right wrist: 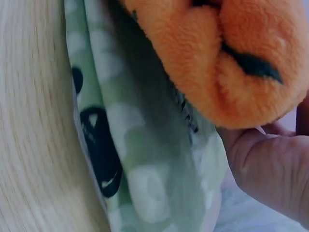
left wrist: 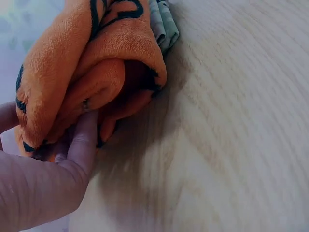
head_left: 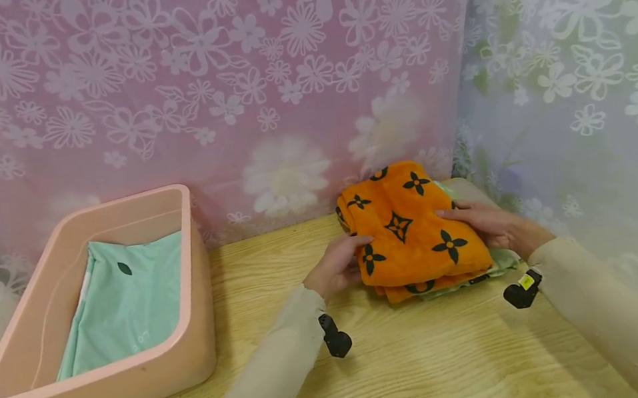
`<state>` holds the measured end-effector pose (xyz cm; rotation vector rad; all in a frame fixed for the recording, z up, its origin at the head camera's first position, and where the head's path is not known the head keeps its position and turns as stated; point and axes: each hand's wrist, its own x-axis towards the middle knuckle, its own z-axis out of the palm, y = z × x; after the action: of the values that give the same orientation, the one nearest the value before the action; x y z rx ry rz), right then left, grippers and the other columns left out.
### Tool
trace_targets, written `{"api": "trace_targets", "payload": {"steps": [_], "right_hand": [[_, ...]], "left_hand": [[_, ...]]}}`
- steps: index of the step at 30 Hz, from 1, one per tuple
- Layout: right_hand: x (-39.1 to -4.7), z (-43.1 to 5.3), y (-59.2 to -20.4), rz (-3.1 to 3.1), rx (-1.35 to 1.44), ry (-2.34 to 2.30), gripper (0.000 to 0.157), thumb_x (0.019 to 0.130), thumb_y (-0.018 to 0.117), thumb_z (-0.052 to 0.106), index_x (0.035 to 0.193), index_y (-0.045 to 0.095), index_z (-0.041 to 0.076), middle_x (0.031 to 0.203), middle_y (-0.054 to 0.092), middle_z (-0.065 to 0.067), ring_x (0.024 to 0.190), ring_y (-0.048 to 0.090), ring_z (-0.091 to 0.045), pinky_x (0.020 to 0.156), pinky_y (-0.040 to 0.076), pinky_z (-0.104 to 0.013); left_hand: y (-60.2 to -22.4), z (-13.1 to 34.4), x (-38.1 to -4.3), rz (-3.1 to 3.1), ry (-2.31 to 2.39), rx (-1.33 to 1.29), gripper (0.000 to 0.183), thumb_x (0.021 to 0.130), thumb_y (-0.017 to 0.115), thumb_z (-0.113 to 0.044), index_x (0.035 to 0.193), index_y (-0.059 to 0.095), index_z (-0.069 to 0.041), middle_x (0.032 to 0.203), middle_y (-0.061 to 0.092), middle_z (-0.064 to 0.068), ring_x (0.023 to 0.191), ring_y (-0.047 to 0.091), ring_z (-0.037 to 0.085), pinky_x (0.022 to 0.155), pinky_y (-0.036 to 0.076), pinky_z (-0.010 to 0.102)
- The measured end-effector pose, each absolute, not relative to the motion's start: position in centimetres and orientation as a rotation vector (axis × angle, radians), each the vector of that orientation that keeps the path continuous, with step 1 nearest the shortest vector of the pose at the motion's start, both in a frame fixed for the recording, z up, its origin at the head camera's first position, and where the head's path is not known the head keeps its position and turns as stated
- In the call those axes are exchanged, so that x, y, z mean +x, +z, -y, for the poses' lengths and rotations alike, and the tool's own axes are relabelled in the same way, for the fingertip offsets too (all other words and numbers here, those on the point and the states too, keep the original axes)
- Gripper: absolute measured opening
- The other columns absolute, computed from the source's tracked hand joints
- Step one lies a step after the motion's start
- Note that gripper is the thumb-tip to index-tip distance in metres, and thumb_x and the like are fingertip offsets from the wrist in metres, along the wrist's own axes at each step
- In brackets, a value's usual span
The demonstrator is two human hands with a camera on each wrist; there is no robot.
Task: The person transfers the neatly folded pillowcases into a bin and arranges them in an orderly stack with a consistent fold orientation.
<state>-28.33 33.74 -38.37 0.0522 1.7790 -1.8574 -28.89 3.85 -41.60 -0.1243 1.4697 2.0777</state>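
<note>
A folded orange plush blanket (head_left: 413, 227) with black flower motifs lies at the right side of the table. My left hand (head_left: 336, 264) grips its left side, thumb on top. In the left wrist view, fingers (left wrist: 83, 142) of that hand reach in among the blanket's rolled layers. My right hand (head_left: 495, 226) holds the opposite side, with the thumb over the upper face and the other fingers lower down, partly hidden. Beneath the blanket lies a folded green-and-white patterned cloth (right wrist: 145, 145), which sticks out at the right and front.
A pink plastic bin (head_left: 204, 295) stands at the left of the wooden table (head_left: 425, 360), with a folded mint-green cloth (head_left: 132, 297) inside. Floral curtains, a pink one (head_left: 284, 116) behind and a pale one (head_left: 590, 96) at the right, border the table.
</note>
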Motion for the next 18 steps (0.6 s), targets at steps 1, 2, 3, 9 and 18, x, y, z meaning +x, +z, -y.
{"api": "trace_targets", "payload": {"steps": [1,2,3,9,18], "right_hand": [[-28.2,-33.6,-38.2,-1.786,0.049,-1.862,0.067,0.103,0.045,0.03,0.153,0.005,0.011,0.128,0.053,-0.01,0.11,0.059,-0.026,0.093,0.045,-0.049],[-28.1,-33.4,-37.9,-1.795,0.047,-1.864,0.068,0.103,0.046,0.03,0.153,0.004,0.011,0.127,0.053,-0.009,0.11,0.059,-0.026,0.093,0.045,-0.049],[-28.0,-33.2,-37.7,-1.806,0.044,-1.867,0.068,0.102,0.046,0.03,0.154,0.004,0.013,0.127,0.053,-0.009,0.109,0.06,-0.026,0.092,0.046,-0.049],[-27.3,-31.6,-36.3,-1.821,0.011,-1.923,0.067,0.102,0.047,0.028,0.154,0.008,0.015,0.124,0.056,-0.006,0.107,0.061,-0.023,0.091,0.047,-0.047],[-25.9,-28.5,-33.5,-1.848,-0.115,-1.958,0.063,0.102,0.048,0.026,0.154,0.015,0.012,0.125,0.055,-0.008,0.107,0.061,-0.022,0.089,0.049,-0.044]], "left_hand": [[-41.4,-3.6,-28.9,-1.476,2.075,-0.118,0.038,0.09,0.065,-0.017,0.126,0.056,-0.009,0.112,0.063,0.01,0.096,0.063,0.026,0.079,0.054,0.042],[-41.1,-3.4,-28.8,-1.487,2.071,-0.11,0.04,0.09,0.065,-0.017,0.128,0.055,-0.01,0.113,0.063,0.01,0.098,0.063,0.026,0.08,0.053,0.043],[-40.9,-3.2,-28.8,-1.494,2.066,-0.102,0.042,0.09,0.065,-0.017,0.13,0.054,-0.011,0.114,0.062,0.01,0.099,0.062,0.026,0.081,0.053,0.043],[-39.0,-1.4,-28.6,-1.573,2.029,-0.031,0.047,0.091,0.064,-0.018,0.136,0.051,-0.015,0.119,0.06,0.008,0.102,0.061,0.027,0.083,0.052,0.045],[-35.0,1.6,-27.4,-1.804,1.941,0.04,0.037,0.092,0.062,-0.02,0.128,0.056,-0.011,0.114,0.061,0.008,0.096,0.061,0.025,0.077,0.054,0.042]]}}
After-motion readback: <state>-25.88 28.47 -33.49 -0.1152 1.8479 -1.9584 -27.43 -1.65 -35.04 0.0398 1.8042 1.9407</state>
